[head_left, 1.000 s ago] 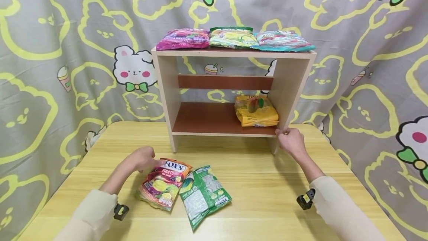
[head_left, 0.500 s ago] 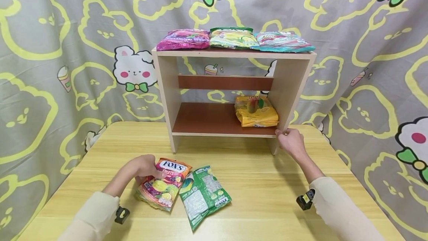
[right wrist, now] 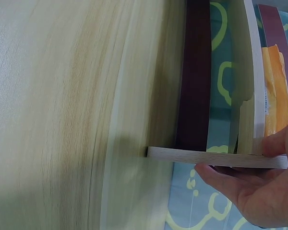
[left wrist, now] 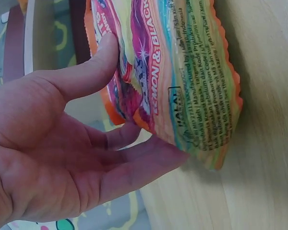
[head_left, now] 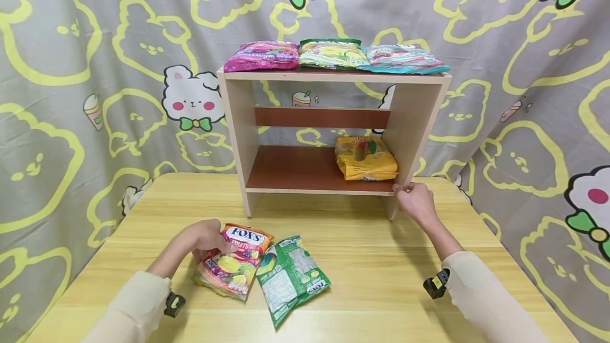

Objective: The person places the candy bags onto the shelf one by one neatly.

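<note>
My left hand pinches the left side of an orange and purple Fox's fruit candy bag. In the left wrist view the thumb lies across the front of the bag, and the other fingers reach under its edge. A green candy bag lies flat on the table just right of it. My right hand grips the lower right side of a small wooden shelf. Seen from the right wrist, thumb and fingers are on opposite faces of the shelf's side panel.
A yellow mango candy bag sits at the right end of the lower shelf board. On the top board lie a magenta bag, a yellow-green bag and a teal bag. A patterned curtain hangs behind the table.
My left hand has moved from the bag's upper left corner down along its left side and taken hold of it. The bag's top has risen slightly. My right hand stays on the shelf.
</note>
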